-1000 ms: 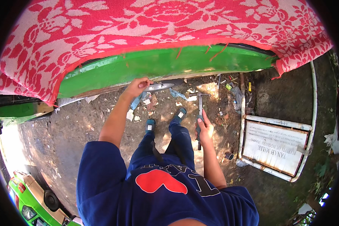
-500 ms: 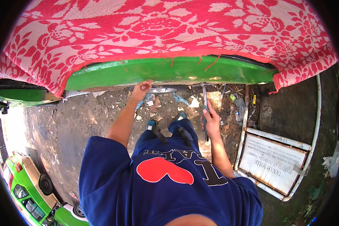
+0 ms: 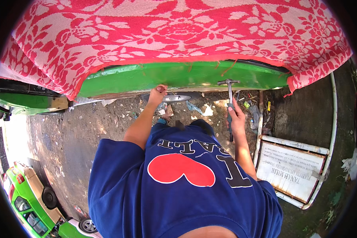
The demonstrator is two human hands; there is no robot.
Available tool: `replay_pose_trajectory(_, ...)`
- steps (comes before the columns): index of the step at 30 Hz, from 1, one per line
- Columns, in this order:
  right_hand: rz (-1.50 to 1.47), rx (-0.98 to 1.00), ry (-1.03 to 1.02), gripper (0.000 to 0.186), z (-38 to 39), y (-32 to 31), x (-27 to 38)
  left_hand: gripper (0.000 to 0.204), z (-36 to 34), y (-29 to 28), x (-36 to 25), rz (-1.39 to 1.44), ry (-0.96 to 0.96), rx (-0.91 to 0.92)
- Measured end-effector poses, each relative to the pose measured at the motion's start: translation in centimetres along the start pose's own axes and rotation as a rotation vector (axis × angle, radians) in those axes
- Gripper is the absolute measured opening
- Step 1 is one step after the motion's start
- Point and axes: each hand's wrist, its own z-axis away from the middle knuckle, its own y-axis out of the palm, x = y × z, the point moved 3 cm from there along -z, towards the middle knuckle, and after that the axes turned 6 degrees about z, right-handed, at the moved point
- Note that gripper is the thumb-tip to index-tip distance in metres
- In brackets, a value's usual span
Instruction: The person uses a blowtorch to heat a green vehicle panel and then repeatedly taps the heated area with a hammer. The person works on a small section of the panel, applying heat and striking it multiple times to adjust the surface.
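Hammer (image 3: 230, 95) fore-and-aft (head foremost)

Hammer (image 3: 230, 95): double-ended metal head, bright shaft, dark grip; in the right hand (image 3: 237, 118), head pointing away, overlapping the lower edge of the green panel (image 3: 178, 77). Silvery oval piece (image 3: 177, 98), dark-rimmed, long side crosswise, just beside the left hand (image 3: 158, 95); grip on it unclear.

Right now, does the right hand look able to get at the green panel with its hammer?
Likely yes. The right hand grips the hammer, whose head overlaps the green panel in view; nothing visible blocks it. The red patterned cloth stops above that spot. Contact can't be judged.
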Motion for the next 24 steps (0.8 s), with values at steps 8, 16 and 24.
replay_pose_trajectory(8, -0.043, -0.138, 0.008, 0.051, 4.7, 5.7, -0.4, 0.008, 0.6, -0.2, 0.3, -0.048, 0.146, 0.149)
replay_pose_trajectory(16, 0.603, 0.058, -0.407, 0.051, 4.8, 14.1, 0.1, 0.015, -0.4, -0.3, 1.5, -0.355, 0.243, 0.173)
replay_pose_trajectory(24, 0.728, 0.095, -0.463, 0.048, 4.3, 20.4, -0.4, 0.019, 0.2, -0.4, 0.0, -0.452, 0.203, 0.192)
